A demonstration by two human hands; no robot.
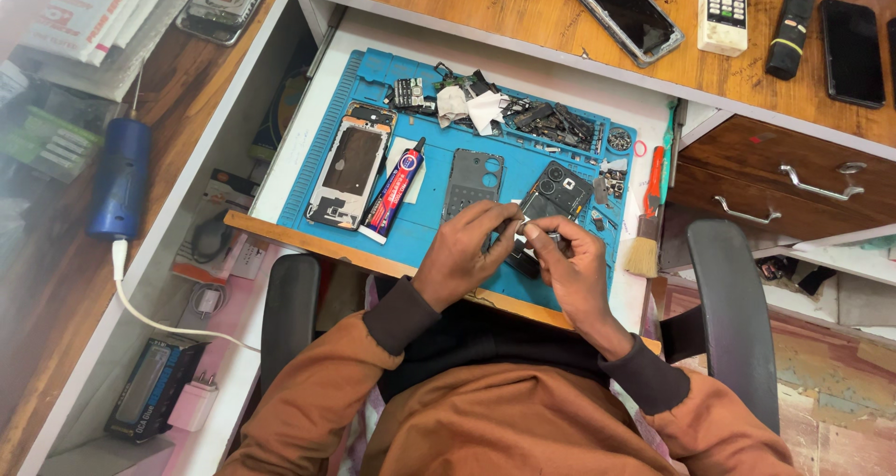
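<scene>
Phone [553,201] lies opened on the blue mat [420,224]. Left hand [467,252] and right hand [569,257] pinch a small part [534,238] over it. Back cover [472,183] and frame [350,163] lie apart; reassembly looks outstanding.

small part [537,236] perhaps pinched, hidden between fingers, black phone [851,51] cut off
</scene>
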